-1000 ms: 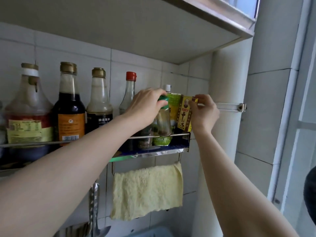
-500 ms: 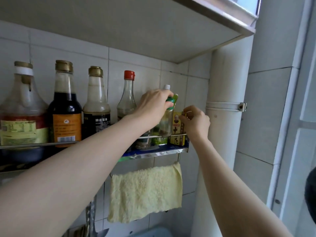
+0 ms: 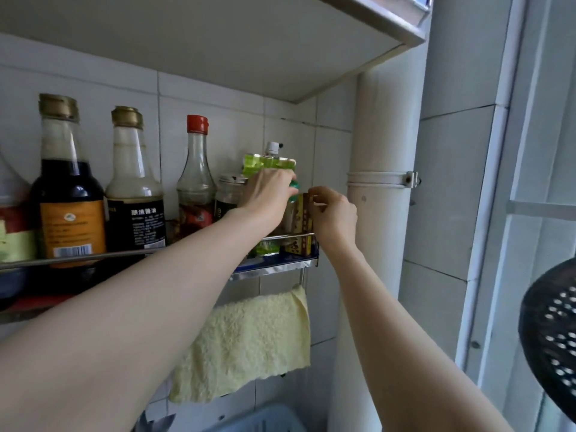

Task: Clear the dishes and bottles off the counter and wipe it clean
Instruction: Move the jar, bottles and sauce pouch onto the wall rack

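Note:
A metal wall rack (image 3: 274,271) holds a row of sauce bottles: a dark one with an orange label (image 3: 70,194), a black-labelled one (image 3: 134,188) and a red-capped one (image 3: 194,179). At the rack's right end my left hand (image 3: 268,194) grips the green cap of a small bottle (image 3: 293,190). My right hand (image 3: 335,213) pinches the top of a yellow spice box (image 3: 304,226) standing inside the rail. Behind them a green spout pouch (image 3: 268,160) leans on the tiles.
A yellow cloth (image 3: 246,344) hangs from the rack's lower bar. A white pipe (image 3: 378,213) runs up just right of the rack. A cabinet underside (image 3: 218,42) is overhead. A dark perforated utensil (image 3: 551,332) juts in at right; a blue basket rim (image 3: 265,420) shows below.
The yellow box has come down from above the rail into the rack's right end, my right hand following it. My left hand stays on the green cap.

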